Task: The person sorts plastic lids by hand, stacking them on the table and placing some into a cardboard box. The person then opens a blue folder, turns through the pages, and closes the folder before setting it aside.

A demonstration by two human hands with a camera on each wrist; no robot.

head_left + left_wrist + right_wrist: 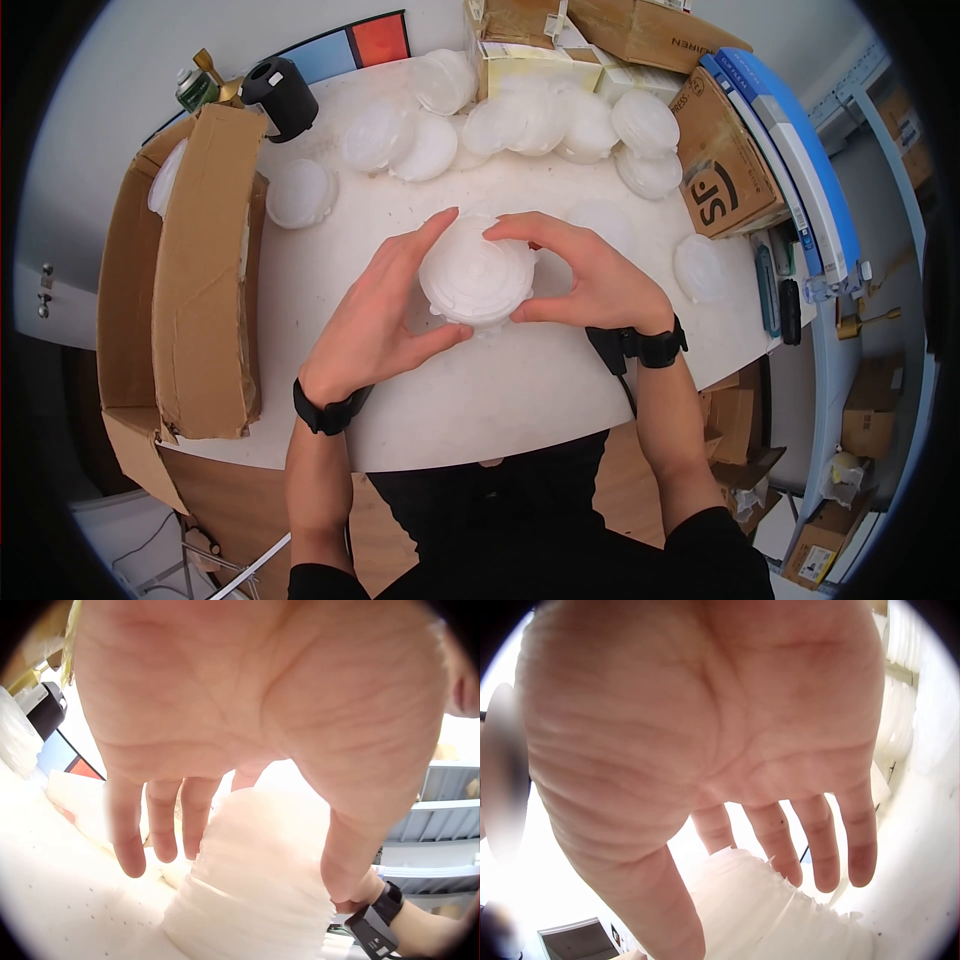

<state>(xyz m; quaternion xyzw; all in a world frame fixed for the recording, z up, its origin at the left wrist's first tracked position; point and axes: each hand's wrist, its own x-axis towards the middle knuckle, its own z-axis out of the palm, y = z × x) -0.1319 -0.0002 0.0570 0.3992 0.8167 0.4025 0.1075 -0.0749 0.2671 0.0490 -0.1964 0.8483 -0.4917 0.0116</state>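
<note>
A stack of round, translucent white plastic lids (477,272) stands at the middle of the table, between both hands. Its layered edges show in the left wrist view as a tall ribbed pile (247,889). My left hand (375,315) holds the stack from the left, thumb at the near side and fingers reaching to the far side. From the right, my right hand (600,280) holds it too, index finger over the top rim and thumb at the near edge. In the right wrist view the lids' tabbed rims (780,915) lie between thumb and fingers.
More lid stacks (535,120) lie along the back of the white table (450,420). Single piles sit at left (300,193) and right (700,268). An open cardboard box (205,280) stands left, a printed carton (730,160) and blue binders (800,150) right.
</note>
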